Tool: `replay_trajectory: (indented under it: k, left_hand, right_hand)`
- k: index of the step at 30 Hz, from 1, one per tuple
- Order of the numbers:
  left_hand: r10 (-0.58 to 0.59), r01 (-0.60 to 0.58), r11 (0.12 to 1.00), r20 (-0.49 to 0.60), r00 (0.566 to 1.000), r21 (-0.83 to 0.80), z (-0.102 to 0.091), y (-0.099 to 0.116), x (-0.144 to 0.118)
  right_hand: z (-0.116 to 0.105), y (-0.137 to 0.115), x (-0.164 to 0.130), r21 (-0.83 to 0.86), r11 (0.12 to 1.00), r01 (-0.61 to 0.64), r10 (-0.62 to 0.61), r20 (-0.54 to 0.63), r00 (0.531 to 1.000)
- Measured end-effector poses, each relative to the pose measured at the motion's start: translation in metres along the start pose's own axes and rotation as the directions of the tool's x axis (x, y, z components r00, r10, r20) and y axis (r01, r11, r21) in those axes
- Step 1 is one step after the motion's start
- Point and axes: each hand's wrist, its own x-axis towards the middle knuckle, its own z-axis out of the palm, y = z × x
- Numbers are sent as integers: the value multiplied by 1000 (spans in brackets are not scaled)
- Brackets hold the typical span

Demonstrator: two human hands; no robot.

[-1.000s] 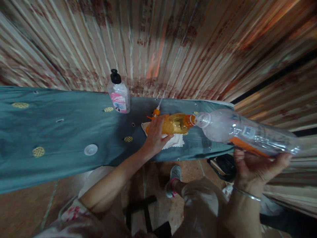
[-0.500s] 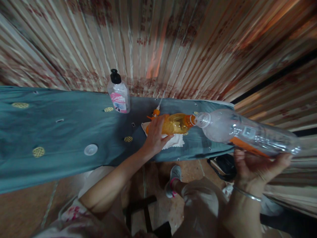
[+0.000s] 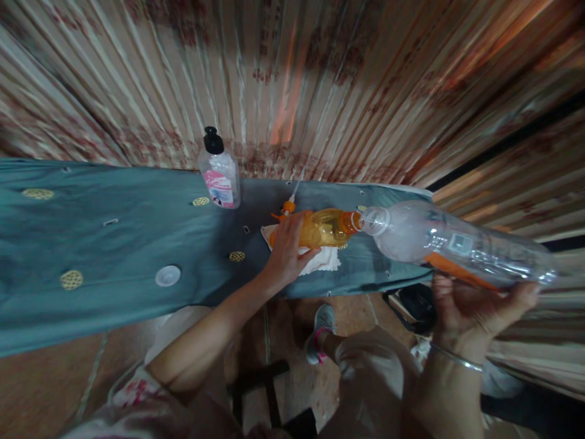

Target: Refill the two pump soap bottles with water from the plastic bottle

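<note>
Centre: left hand gripping orange bottle; lower right: right hand holding clear bottle. Likely mouth-to-mouth pour; next needs steady alignment.

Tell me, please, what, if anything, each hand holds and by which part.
The left hand holds the amber bottle by its lower body; the right hand holds the clear bottle by its lower body.

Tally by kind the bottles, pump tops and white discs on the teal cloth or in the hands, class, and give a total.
Bottles: 3 (black-capped bottle, amber bottle in the left hand, large clear bottle in the right hand)
Pump tops: 1 (orange pump top)
White discs: 1 (round white disc)
Total: 5
</note>
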Motion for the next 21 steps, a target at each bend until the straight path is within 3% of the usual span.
replay_trajectory:
  k: [12, 21]
  left_hand:
    - [-16, 17, 1000, 32, 999, -7, -2, 2, 1]
    - [-34, 35, 999, 24, 999, -35, -1, 0, 0]
  right_hand:
    - [2, -1, -4, 16, 1000, -12, 12, 17, 1000]
    - [4, -1, -4, 25, 999, -22, 23, -61, 998]
